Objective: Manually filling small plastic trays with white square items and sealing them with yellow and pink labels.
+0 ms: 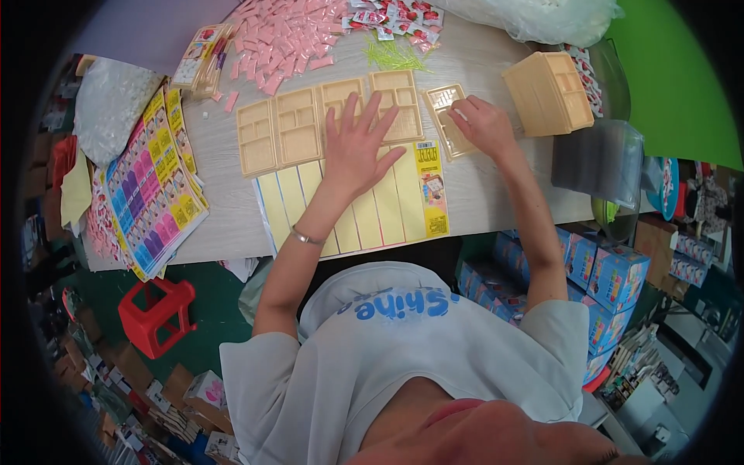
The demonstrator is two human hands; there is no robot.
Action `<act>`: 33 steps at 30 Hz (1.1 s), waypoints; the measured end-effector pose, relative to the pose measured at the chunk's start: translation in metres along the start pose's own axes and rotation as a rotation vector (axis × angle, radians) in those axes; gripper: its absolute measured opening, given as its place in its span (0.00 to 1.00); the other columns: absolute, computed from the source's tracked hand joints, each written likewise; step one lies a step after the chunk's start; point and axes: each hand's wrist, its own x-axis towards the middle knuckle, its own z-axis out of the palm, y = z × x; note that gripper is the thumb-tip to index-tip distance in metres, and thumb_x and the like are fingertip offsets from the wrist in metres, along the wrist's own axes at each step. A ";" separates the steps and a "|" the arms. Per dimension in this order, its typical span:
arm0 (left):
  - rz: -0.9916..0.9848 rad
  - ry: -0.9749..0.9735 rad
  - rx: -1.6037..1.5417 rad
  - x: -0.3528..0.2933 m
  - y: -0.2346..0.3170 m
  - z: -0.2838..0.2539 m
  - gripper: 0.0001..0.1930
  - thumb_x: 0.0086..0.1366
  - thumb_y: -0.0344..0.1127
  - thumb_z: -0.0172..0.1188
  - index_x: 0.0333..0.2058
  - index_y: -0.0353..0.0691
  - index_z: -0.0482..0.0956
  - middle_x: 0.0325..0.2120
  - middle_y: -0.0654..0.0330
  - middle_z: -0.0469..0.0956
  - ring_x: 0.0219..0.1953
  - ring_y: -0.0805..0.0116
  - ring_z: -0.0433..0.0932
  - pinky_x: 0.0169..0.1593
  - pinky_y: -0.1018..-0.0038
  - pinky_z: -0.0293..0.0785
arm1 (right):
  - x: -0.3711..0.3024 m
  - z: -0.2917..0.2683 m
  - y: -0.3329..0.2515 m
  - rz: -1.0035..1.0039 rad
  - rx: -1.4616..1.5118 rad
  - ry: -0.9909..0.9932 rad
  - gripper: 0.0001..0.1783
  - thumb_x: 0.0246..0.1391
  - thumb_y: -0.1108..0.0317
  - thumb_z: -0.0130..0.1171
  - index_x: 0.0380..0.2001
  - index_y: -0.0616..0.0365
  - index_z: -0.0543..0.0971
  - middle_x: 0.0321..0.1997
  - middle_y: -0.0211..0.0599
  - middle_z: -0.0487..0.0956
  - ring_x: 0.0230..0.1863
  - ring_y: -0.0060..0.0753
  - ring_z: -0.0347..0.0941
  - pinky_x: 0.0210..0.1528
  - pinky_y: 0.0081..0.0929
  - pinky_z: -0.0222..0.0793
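Observation:
My left hand [358,143] lies flat with fingers spread on the row of beige compartment trays [279,132], pressing on the two right ones. My right hand [482,124] rests fingers-down on a further beige tray [446,116] set slightly apart at the right end. Below the trays, a row of yellow cards [380,209] lies face down, and the rightmost card [432,186] shows its printed side.
A stack of beige trays [552,91] stands at the right. Pink packets [283,39], red-and-white sachets [395,17] and green sticks [394,56] lie at the back. Colourful printed sheets [151,190] hang over the left edge. A red stool [155,314] and blue boxes [604,283] sit on the floor.

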 end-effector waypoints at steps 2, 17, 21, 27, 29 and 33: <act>-0.008 0.004 0.015 0.022 0.013 0.026 0.33 0.65 0.60 0.59 0.67 0.60 0.67 0.71 0.59 0.58 0.73 0.45 0.50 0.69 0.35 0.42 | -0.012 0.011 -0.007 0.201 -0.175 -0.005 0.10 0.57 0.60 0.64 0.28 0.51 0.77 0.28 0.33 0.79 0.30 0.41 0.81 0.29 0.40 0.77; 0.082 -0.005 -0.052 0.088 0.043 0.065 0.35 0.62 0.63 0.61 0.65 0.56 0.71 0.69 0.58 0.61 0.72 0.48 0.54 0.69 0.34 0.42 | -0.006 0.010 0.026 0.908 1.545 0.481 0.13 0.69 0.58 0.53 0.35 0.56 0.77 0.28 0.26 0.76 0.28 0.21 0.72 0.31 0.22 0.69; 0.115 -0.106 -0.077 0.115 0.051 0.091 0.39 0.56 0.66 0.64 0.62 0.54 0.73 0.69 0.58 0.61 0.71 0.50 0.55 0.69 0.35 0.43 | 0.001 0.030 0.032 0.849 1.473 0.500 0.12 0.71 0.62 0.50 0.36 0.57 0.76 0.29 0.28 0.77 0.29 0.20 0.72 0.35 0.21 0.70; 0.147 -0.147 -0.093 0.127 0.044 0.104 0.38 0.57 0.67 0.63 0.63 0.55 0.72 0.70 0.61 0.62 0.71 0.51 0.58 0.69 0.35 0.45 | 0.008 0.042 0.041 0.734 1.257 0.522 0.12 0.72 0.64 0.47 0.37 0.59 0.75 0.31 0.33 0.78 0.33 0.25 0.76 0.40 0.24 0.73; 0.163 -0.159 -0.090 0.130 0.042 0.105 0.38 0.57 0.67 0.63 0.62 0.56 0.73 0.69 0.61 0.62 0.71 0.51 0.59 0.69 0.35 0.45 | 0.006 0.043 0.043 0.760 1.353 0.603 0.12 0.72 0.64 0.47 0.38 0.60 0.76 0.32 0.34 0.79 0.35 0.24 0.76 0.41 0.23 0.72; 0.210 -0.128 -0.102 0.137 0.037 0.111 0.38 0.55 0.67 0.65 0.61 0.56 0.74 0.68 0.63 0.64 0.70 0.52 0.60 0.68 0.34 0.45 | 0.007 0.042 0.053 0.706 1.391 0.590 0.10 0.71 0.66 0.49 0.38 0.60 0.76 0.32 0.34 0.79 0.35 0.23 0.76 0.41 0.22 0.72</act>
